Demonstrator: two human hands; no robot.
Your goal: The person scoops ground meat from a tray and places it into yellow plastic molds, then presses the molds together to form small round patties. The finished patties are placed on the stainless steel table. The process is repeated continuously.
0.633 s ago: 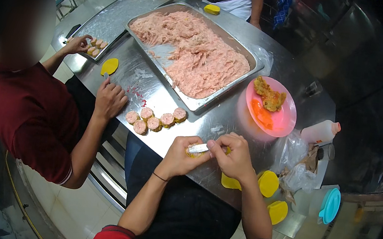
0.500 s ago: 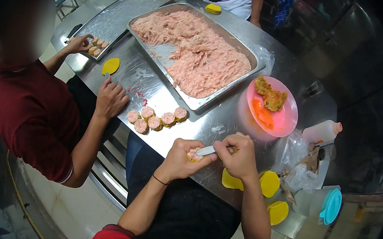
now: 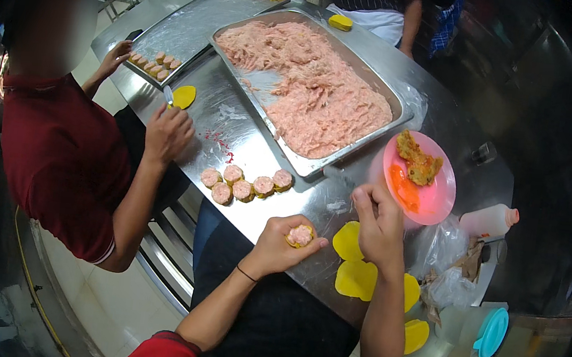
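Note:
My left hand [image 3: 284,246] is closed around a siu mai dumpling [image 3: 300,236], a yellow wrapper cupped round pink filling that faces up. To its right, my right hand [image 3: 380,223] is raised and closed on the flat metal spatula, whose blade is smeared by motion. Beneath and beside that hand lie round yellow wrappers [image 3: 355,279]. Several finished siu mai [image 3: 243,189] sit in a cluster ahead of my left hand. Beyond them stands a deep metal tray [image 3: 313,169] holding pink minced meat [image 3: 328,106].
A pink plate [image 3: 436,207] with fried food and orange slices stands at right, near a bottle [image 3: 487,222], plastic bags [image 3: 443,240] and a blue-lidded container [image 3: 490,334]. At left a co-worker [image 3: 58,161] holds a spatula by a wrapper. A flat tray [image 3: 198,19] carries more siu mai.
My right hand has lifted the spatula away from the dumpling, up and to the right. My left hand still holds the dumpling, its filling now uncovered. The view has shifted slightly.

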